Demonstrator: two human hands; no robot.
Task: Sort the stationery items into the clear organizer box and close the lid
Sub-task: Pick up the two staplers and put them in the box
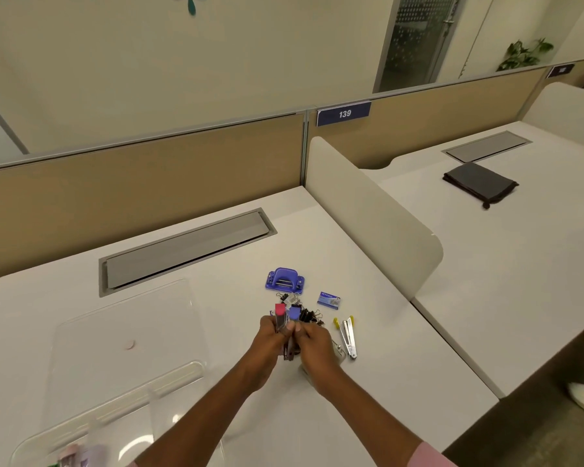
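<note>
On the white desk point(402, 332), my left hand point(273, 335) is shut on a clear lead case with a red cap point(280, 315). My right hand point(312, 338) pinches a similar case with a blue cap point(294, 312) right beside it. Just beyond my fingers lies a heap of black binder clips point(309, 315). A purple hole punch point(285, 280), a small blue staple box point(328, 299) and a silver stapler point(348, 337) with yellow trim lie around them. The clear organizer box point(81, 433) stands open at the lower left, its lid point(125, 318) tilted back.
A grey cable hatch point(186, 251) is set into the desk behind the items. A cream divider panel point(378, 210) bounds the desk on the right. A dark folded cloth point(479, 183) lies on the neighbouring desk. Some small items sit in the organizer's near corner point(71, 456).
</note>
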